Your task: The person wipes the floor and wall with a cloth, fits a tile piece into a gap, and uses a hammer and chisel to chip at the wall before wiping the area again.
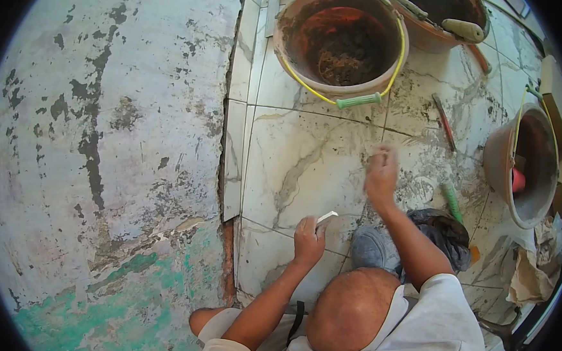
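Observation:
Neither of my own hands shows in the head view. A person in a white shirt crouches right below me, the bare top of the head towards the camera. That person's hand on the left holds a small white flat piece over the marble-patterned floor tiles. The other hand is stretched further out and rests on a tile, slightly blurred.
A peeling white and green wall fills the left, with a narrow tile strip at its foot. Three dirty buckets stand around. A red-handled tool, a green-handled tool, a dark cloth and crumpled paper lie on the tiles.

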A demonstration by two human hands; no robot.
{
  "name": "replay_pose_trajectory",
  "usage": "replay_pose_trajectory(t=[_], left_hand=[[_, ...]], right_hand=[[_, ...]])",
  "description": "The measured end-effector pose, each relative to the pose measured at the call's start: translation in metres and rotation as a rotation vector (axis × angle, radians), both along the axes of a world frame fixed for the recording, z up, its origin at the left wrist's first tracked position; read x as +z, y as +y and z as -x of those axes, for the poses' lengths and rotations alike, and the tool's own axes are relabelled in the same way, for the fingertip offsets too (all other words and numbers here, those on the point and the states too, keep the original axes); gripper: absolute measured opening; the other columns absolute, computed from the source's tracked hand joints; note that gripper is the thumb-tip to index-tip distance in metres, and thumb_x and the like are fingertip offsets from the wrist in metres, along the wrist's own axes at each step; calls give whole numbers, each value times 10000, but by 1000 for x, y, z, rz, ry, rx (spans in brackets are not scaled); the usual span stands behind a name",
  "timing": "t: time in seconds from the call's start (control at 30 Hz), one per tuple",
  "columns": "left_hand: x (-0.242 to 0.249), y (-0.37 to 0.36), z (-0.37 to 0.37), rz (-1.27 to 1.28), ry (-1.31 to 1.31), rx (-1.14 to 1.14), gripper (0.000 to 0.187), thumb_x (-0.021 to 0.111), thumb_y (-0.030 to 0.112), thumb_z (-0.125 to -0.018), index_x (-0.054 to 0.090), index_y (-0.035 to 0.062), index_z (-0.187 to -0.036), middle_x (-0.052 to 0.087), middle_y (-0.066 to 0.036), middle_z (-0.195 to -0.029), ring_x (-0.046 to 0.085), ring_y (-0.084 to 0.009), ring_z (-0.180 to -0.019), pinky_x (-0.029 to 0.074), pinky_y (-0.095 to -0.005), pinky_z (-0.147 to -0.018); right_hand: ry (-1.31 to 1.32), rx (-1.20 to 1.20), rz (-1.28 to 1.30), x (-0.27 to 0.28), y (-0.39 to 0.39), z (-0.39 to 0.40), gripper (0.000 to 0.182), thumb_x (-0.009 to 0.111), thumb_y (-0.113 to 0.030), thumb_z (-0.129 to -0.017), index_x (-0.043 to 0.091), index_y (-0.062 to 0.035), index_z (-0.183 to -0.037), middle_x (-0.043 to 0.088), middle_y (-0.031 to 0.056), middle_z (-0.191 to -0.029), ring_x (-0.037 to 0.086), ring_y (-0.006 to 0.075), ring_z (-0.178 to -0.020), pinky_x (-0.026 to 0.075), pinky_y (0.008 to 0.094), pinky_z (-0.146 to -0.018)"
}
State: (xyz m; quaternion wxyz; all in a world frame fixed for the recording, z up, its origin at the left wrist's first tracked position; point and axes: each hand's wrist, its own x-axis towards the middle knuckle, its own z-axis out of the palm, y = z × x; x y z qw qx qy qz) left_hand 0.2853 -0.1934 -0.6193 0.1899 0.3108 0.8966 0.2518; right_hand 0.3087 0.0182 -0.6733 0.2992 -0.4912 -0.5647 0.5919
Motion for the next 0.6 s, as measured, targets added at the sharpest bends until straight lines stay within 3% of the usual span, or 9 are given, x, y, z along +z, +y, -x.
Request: replay_pose_trajectory(t=[0.07,0.13,0.17,0.23,0.27,0.33,0.37,0.43,0.6], left_hand=[[-9,-7,-3,71,-75,69,148,597,92,-828,541,-17,-912,554,-194,-803,527,-404,-837,409,-474,-737],[-20,-13,-5,118,-189,79,225,592,97,-841,538,-31,-1019,562,-217,-894,530,-413,-884,422,-473,-772],[-21,-9,-5,114,-185,100,225,592,97,-841,538,-31,-1019,562,-217,-894,530,-413,-884,422,-473,-772],[-21,8,0,72,-466,-54,404,594,116,-853,489,-23,-1218,540,-259,-1098,515,-416,-1038,418,-453,-890],[-27,14,-1,61,-466,-29,404,594,116,-853,489,-23,-1218,540,-259,-1098,515,-416,-1038,418,-453,-890],[-40,30,-3,35,-560,-245,644,605,194,-857,321,52,-1418,475,-244,-1266,475,-390,-1142,372,-429,-980],[-46,37,-3,19,-558,-209,644,605,194,-857,321,52,-1418,475,-244,-1266,475,-390,-1142,372,-429,-980],[-53,39,-3,-24,-515,-290,683,596,202,-864,266,74,-1448,419,-238,-1357,386,-413,-1247,305,-438,-1060],[-31,-3,21,21,-527,-140,662,613,208,-853,310,78,-1427,421,-219,-1371,391,-400,-1253,309,-438,-1068]], right_hand=[[-148,32,-164,4,37,-13,130,500,-144,-930,545,-44,-1001,562,108,-731,515,233,-617,437,343,-601],[-330,249,-63,17,71,-27,222,569,-215,-905,581,-49,-1051,607,173,-897,570,294,-783,459,372,-713],[-324,269,-69,13,81,-35,222,569,-215,-905,581,-49,-1051,607,173,-897,570,294,-783,459,372,-713],[-762,511,-600,9,90,-47,347,630,-279,-861,589,-56,-1124,589,193,-1072,547,351,-971,445,412,-831],[-755,534,-615,16,88,-46,347,630,-279,-861,589,-56,-1124,589,193,-1072,547,351,-971,445,412,-831],[-804,446,-837,28,84,-41,415,653,-299,-837,581,-65,-1173,549,195,-1162,494,380,-1078,417,443,-903],[-712,504,-693,29,82,-38,410,660,-287,-835,582,-59,-1167,528,199,-1201,478,387,-1095,407,443,-923],[-641,594,-671,31,67,-28,414,666,-280,-831,582,-55,-1168,531,198,-1197,481,386,-1094,405,444,-928],[-421,881,-538,24,7,15,364,676,-245,-818,614,-37,-1110,553,184,-1176,493,375,-1101,411,428,-938]])
